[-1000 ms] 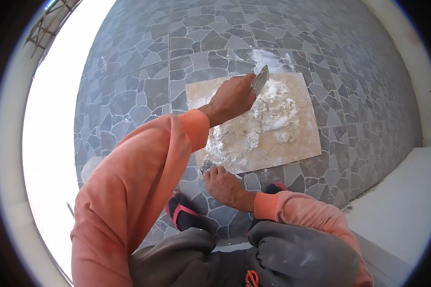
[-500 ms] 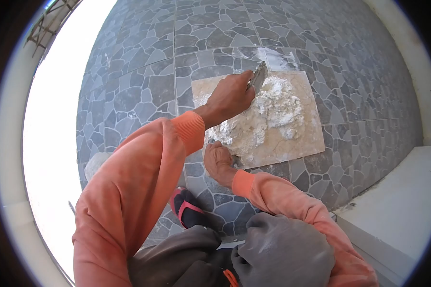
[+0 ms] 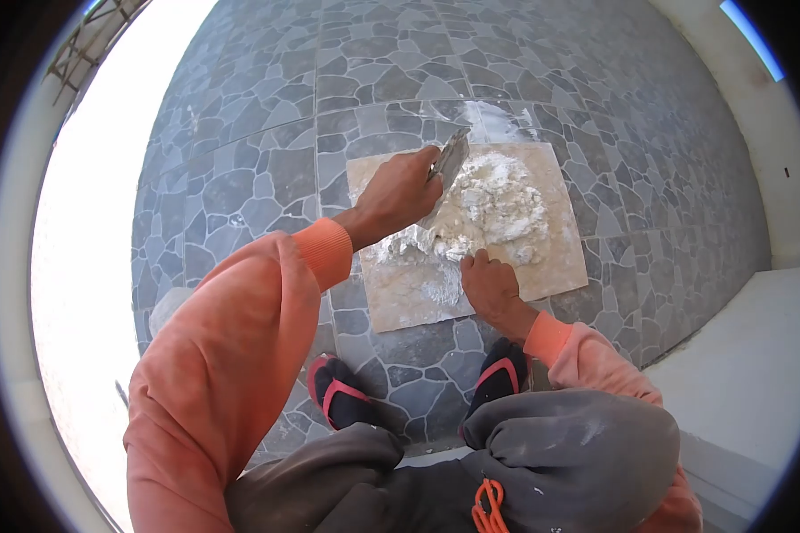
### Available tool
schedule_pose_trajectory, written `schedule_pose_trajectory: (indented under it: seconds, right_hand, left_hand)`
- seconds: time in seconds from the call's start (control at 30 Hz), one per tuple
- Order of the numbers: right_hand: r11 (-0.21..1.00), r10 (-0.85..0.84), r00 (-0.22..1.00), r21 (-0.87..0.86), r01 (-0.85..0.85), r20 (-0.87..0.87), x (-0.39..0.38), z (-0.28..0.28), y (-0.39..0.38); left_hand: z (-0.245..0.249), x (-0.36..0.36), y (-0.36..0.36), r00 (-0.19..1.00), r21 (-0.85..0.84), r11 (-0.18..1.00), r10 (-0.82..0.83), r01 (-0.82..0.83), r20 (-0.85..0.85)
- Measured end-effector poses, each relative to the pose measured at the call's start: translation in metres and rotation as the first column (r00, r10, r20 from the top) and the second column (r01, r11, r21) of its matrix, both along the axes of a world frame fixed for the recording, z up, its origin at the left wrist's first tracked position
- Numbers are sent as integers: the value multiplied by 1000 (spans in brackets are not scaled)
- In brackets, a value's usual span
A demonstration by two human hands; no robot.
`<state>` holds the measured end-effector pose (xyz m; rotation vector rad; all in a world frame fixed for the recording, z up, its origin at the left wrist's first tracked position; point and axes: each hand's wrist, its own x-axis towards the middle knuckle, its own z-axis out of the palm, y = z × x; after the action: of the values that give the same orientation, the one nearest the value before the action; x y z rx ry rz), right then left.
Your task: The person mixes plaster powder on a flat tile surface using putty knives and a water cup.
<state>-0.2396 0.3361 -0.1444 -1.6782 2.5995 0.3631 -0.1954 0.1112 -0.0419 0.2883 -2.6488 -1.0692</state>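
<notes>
1. A beige board is laid on the floor, which is covered with a grey stone pattern.
2. A heap of white powdery material is carried by the board; it is piled highest toward the far edge, right of the middle, and is spread lower toward the left edge.
3. A flat metal scraper is grasped in the left hand, with the fingers wrapped about its grip. The blade is tilted, its upper tip seen against the far edge of the board and its lower part beside the left flank of the heap.
4. The right hand is placed over the board's near edge, right of its middle, with the fingers curled and the fingertips at the near side of the heap. Whether anything is gripped in it cannot be told.
5. The board's surface is left thinly dusted toward the near left corner, while a mostly bare strip is seen along the right edge.
6. A white smear is spread on the floor just beyond the far edge.
7. Pink-strapped sandals are worn over dark socks, below the near edge.
</notes>
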Motion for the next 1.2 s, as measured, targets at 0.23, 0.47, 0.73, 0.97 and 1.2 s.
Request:
schedule_pose_trajectory:
  seconds: [0.23,0.47,0.73,0.97,1.2]
  right_hand:
    - [997,81,990,-11,-83,-116,-62,29,24]
    - [948,231,962,-188,-256,-145,-81,57,38]
    - [841,340,926,-388,-378,-166,-91,78,39]
    - [778,378,916,-491,-392,-133,-94,91,45]
    - [783,350,928,-505,-364,-126,-99,76,47]
  left_hand:
    - [9,-3,1,981,10,991,-137,137,140]
    - [19,-19,27,927,16,948,-316,319,204]
    - [22,-36,52,877,9,898,-431,439,210]
    - [7,-44,56,920,-47,929,-356,368,163]
    - [39,-41,52,933,10,938,-345,346,97]
